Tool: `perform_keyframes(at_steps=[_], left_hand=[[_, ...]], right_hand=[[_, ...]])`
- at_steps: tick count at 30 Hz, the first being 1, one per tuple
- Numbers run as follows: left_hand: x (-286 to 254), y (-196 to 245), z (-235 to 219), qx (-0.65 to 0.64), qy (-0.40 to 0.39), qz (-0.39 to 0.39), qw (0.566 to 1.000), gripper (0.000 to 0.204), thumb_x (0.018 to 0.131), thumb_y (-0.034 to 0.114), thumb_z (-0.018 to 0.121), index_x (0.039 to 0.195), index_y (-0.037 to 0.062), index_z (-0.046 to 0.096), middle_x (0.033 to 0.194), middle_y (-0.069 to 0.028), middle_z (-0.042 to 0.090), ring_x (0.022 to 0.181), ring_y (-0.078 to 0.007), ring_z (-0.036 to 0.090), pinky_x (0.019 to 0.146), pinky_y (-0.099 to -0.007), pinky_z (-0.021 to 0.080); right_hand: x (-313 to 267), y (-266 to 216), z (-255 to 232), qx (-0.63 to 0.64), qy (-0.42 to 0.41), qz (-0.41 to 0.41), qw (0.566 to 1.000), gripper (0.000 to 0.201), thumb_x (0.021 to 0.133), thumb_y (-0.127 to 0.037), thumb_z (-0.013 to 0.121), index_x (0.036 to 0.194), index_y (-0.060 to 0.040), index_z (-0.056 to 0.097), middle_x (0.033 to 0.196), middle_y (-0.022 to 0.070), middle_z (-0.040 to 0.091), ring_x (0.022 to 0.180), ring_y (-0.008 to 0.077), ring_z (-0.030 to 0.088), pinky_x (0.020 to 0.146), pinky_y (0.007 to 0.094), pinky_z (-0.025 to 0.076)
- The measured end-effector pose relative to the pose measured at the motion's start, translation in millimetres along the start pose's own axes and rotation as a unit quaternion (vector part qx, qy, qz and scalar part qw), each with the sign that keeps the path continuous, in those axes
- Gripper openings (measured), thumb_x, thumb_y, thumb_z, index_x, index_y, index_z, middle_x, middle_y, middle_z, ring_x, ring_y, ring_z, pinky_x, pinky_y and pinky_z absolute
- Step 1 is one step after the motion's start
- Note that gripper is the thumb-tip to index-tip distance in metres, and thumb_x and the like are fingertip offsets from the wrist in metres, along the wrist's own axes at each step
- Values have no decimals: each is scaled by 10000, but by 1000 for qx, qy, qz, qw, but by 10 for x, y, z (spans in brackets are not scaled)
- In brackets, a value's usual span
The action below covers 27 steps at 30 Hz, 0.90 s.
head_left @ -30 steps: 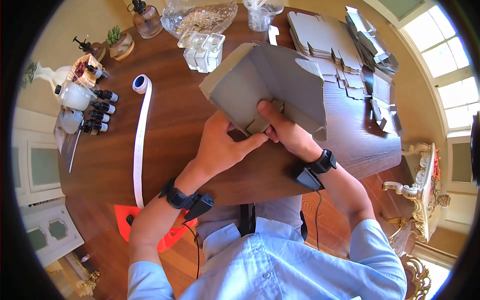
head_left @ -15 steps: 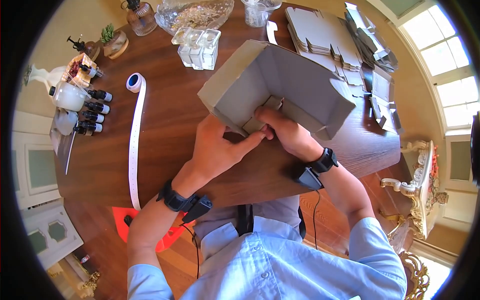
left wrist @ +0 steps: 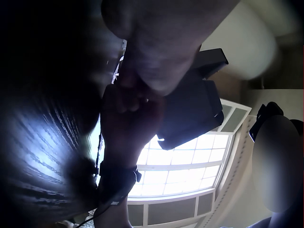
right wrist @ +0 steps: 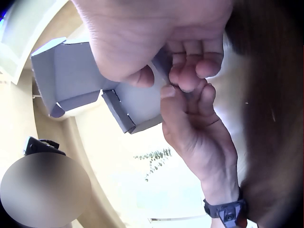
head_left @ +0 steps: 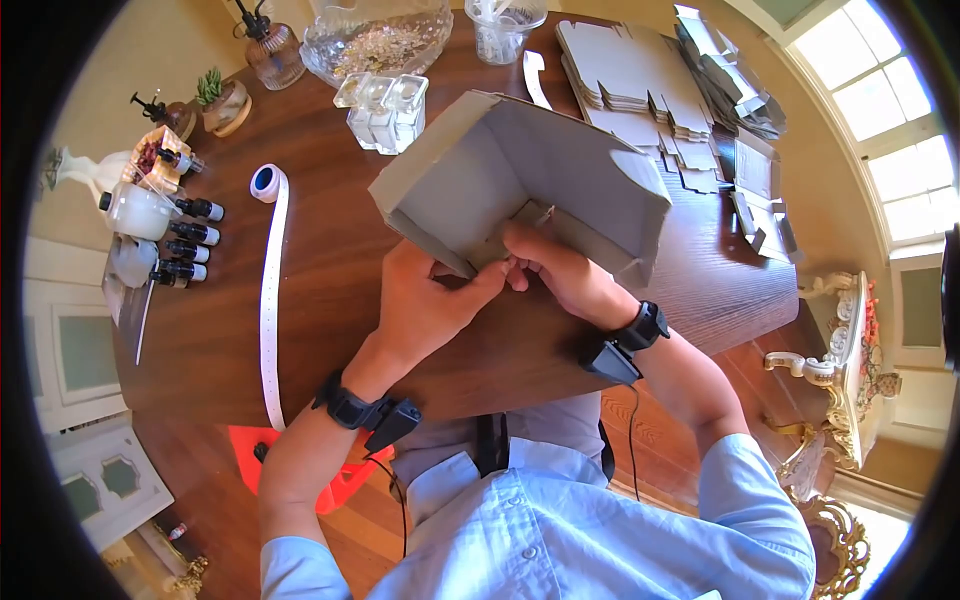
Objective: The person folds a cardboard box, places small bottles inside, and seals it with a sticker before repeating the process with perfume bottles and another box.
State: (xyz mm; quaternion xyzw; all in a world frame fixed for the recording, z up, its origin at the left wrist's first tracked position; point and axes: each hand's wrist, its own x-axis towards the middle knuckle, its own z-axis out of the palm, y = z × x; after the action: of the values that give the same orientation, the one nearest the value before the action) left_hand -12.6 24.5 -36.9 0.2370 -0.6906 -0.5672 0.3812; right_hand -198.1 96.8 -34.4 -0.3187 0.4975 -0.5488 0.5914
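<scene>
A grey cardboard box (head_left: 600, 170), partly folded up with its inside facing the wearer, is held above the near part of the table. My left hand (head_left: 425, 305) grips its lower left edge, thumb pointing toward the other hand. The right hand (head_left: 570, 278) pinches the lower wall, its thumb inside the box over a folded flap. Both hands' fingertips meet at this edge. From the right wrist, the box (right wrist: 76, 71) shows bent panels and flaps behind the fingers. In the dim left wrist view, the box (left wrist: 190, 111) is a dark shape beside the hands.
Flat cardboard blanks (head_left: 620, 65) lie stacked at the back right. A paper tape roll (head_left: 266, 182) trails its strip along the table's left. Glass cubes (head_left: 385, 115), a glass bowl (head_left: 375, 45) and small dark bottles (head_left: 190, 235) stand farther back and left.
The box first tilted, showing more of its inside, then shifted a little left and toward the wearer. Both hands moved with it and kept their grip at the lower edge.
</scene>
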Motion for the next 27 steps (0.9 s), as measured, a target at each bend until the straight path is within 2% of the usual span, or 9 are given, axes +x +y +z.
perform_keyframes(at_steps=[1, 5, 7, 10, 18, 23, 24, 25, 27], left_hand=[[10, 24, -12, 0, 6, -15, 1000, 220, 849, 42, 797, 1042, -25, 717, 944, -81, 778, 841, -155, 768, 745, -294, 625], [27, 27, -45, 6, 29, -13, 999, 191, 849, 23, 776, 1022, -33, 718, 921, -73, 775, 820, -114, 749, 718, -275, 619], [18, 47, -41, 10, 28, -14, 999, 190, 847, 27, 779, 1018, -30, 721, 917, -70, 774, 810, -106, 743, 712, -271, 615], [14, 39, -20, 9, 22, -24, 999, 187, 843, 36, 785, 1012, -20, 727, 912, -60, 772, 791, -93, 730, 702, -265, 610], [44, 45, -58, -36, 6, -43, 998, 211, 869, 94, 793, 1046, -3, 732, 927, -46, 769, 789, -79, 710, 693, -253, 594], [27, -25, -127, -113, -19, -63, 991, 405, 930, 184, 776, 1251, -22, 639, 967, -45, 744, 770, -94, 697, 675, -251, 577], [39, -33, -166, -112, -11, -49, 992, 524, 957, 212, 724, 1383, -18, 523, 1048, -121, 733, 821, -170, 730, 697, -310, 621], [58, 20, -202, -101, 2, -45, 994, 524, 957, 212, 724, 1383, -18, 523, 1048, -121, 733, 821, -170, 730, 697, -310, 621], [100, 145, -252, -144, 105, -35, 983, 462, 982, 234, 690, 1353, 4, 536, 935, -63, 698, 694, -125, 673, 604, -265, 568]], right_hand=[[6, 4, -15, 48, -41, -7, 998, 120, 966, -119, 656, 960, 1, 661, 826, 111, 676, 709, 179, 639, 642, 314, 488], [22, -38, -37, 63, -39, -24, 997, 124, 982, -128, 643, 986, -4, 641, 844, 125, 681, 736, 200, 644, 694, 339, 500], [55, -57, -54, -107, 17, -101, 989, 199, 1008, -165, 639, 980, 27, 683, 786, 87, 699, 701, 158, 649, 654, 311, 520], [45, -57, -54, -114, 43, -142, 982, 205, 1015, -183, 659, 1020, 20, 689, 810, 86, 716, 720, 150, 654, 669, 315, 523], [107, -36, -72, -84, 30, -108, 990, 183, 1006, -184, 664, 1012, -2, 657, 822, 78, 679, 733, 167, 641, 687, 308, 506], [107, -68, -62, 9, 100, -135, 986, 192, 954, -153, 674, 1077, -10, 636, 834, 53, 620, 668, 162, 610, 603, 300, 464], [107, -102, -50, 16, 108, -141, 984, 194, 950, -151, 669, 1079, -10, 636, 838, 51, 616, 654, 153, 603, 581, 295, 448], [107, -128, -61, 22, 118, -146, 982, 196, 947, -149, 664, 1081, -9, 636, 843, 48, 611, 640, 143, 596, 559, 289, 431], [115, -139, -128, 4, 95, -135, 986, 185, 943, -150, 660, 1064, -11, 646, 831, 42, 612, 616, 136, 587, 545, 279, 417]])
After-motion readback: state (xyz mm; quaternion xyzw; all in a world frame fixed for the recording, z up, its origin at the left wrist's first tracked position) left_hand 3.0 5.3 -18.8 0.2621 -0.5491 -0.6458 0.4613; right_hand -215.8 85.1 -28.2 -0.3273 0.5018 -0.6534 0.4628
